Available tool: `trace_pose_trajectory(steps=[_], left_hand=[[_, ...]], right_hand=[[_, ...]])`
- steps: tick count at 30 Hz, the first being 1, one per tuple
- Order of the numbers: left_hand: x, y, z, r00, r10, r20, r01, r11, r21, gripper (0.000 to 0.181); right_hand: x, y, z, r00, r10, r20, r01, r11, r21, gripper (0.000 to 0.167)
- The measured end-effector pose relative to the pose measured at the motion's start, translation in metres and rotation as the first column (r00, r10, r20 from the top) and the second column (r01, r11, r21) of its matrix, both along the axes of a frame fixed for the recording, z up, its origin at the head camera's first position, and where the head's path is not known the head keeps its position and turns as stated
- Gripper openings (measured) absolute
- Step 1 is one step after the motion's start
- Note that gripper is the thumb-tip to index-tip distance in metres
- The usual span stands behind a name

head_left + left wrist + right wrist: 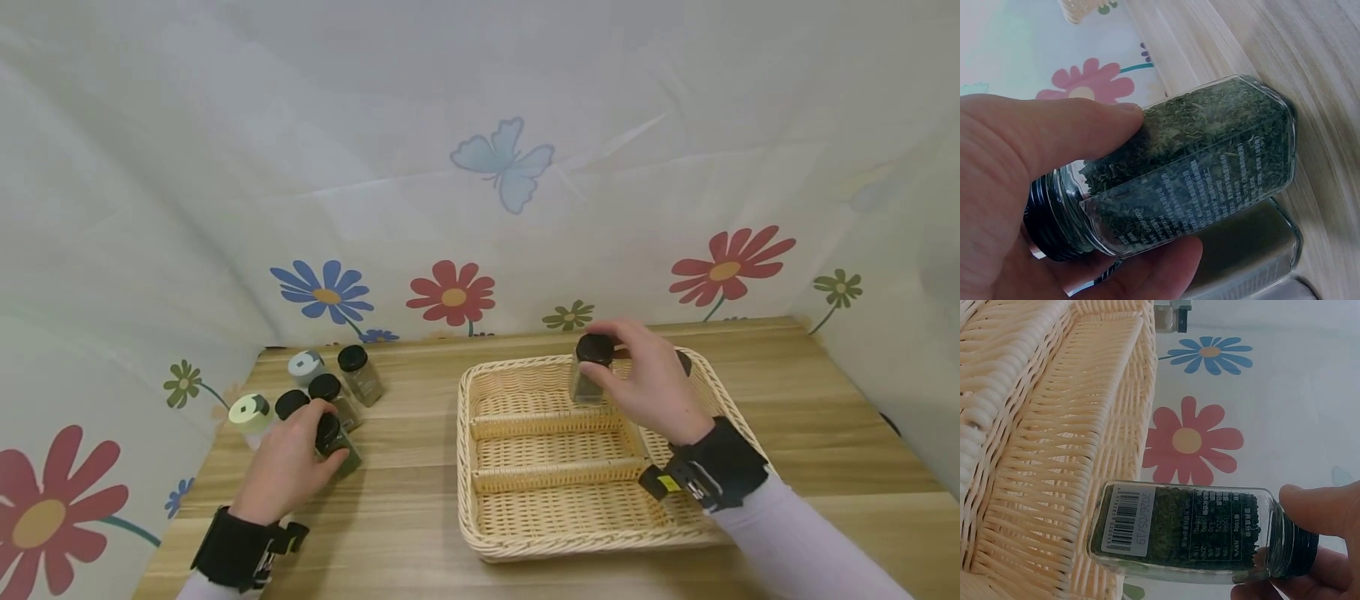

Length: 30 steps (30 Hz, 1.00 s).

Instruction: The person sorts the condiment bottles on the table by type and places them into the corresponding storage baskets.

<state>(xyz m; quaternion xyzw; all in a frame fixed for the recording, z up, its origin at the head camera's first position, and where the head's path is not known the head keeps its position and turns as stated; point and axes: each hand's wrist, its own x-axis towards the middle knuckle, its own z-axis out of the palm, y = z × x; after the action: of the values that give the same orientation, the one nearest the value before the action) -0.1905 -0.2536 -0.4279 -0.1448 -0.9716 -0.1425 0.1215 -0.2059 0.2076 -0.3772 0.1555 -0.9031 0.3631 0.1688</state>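
R side: gripping barcoded herb jar (1175,531) in R hand (660,387), narrow pinch, thumb & fingers round blk cap & neck. Held approx upright, base down, over back L compartment of wicker basket (558,448); can't tell from views re: base touching weave. Visible on jar: white label w/ barcode, plus printed text.

L side: gripping leafy herb jar (1210,150) in L hand (281,467), thumb on glass nr shoulder, fingers round opp. side. Also blk-capped, green flakes inside. Located L of basket, well apart from it; can't tell re: base contact w/ wood-grain table (408,508).

Clustered nr L hand: blk-capped jar at back (363,379), another just in front (341,407), third blk cap (291,403) partly hidden, pale gray-blue lid (305,365), yellowish lid (250,409).

Behind R hand, at back R of basket: dark rounded thing (683,362), mostly hidden. Beyond table: white backdrop (637,83) w/ printed flowers, blue butterfly (506,162).
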Motion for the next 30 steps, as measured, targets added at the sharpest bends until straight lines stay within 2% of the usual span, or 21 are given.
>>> trace_pose_trajectory(steps=[9,18,24,30], left_hand=[[0.002,0.004,0.002,1.0,0.003,0.028,-0.003,1.0,0.016,0.056],[-0.002,0.002,-0.001,1.0,-0.006,0.017,0.006,1.0,0.015,0.056],[-0.003,0.001,-0.003,1.0,-0.001,0.01,0.001,1.0,0.008,0.057],[-0.002,0.002,-0.005,1.0,-0.007,0.016,0.006,1.0,0.013,0.057]], right_hand=[[-0.007,-0.006,-0.007,0.999,0.012,0.034,-0.012,1.0,0.009,0.047],[-0.008,-0.009,-0.004,0.991,-0.065,0.119,0.052,0.993,0.105,0.046],[-0.011,-0.019,-0.009,0.991,-0.083,0.108,0.065,0.985,0.161,0.043],[-0.01,-0.024,-0.014,0.984,-0.108,0.14,0.081,0.978,0.191,0.044]])
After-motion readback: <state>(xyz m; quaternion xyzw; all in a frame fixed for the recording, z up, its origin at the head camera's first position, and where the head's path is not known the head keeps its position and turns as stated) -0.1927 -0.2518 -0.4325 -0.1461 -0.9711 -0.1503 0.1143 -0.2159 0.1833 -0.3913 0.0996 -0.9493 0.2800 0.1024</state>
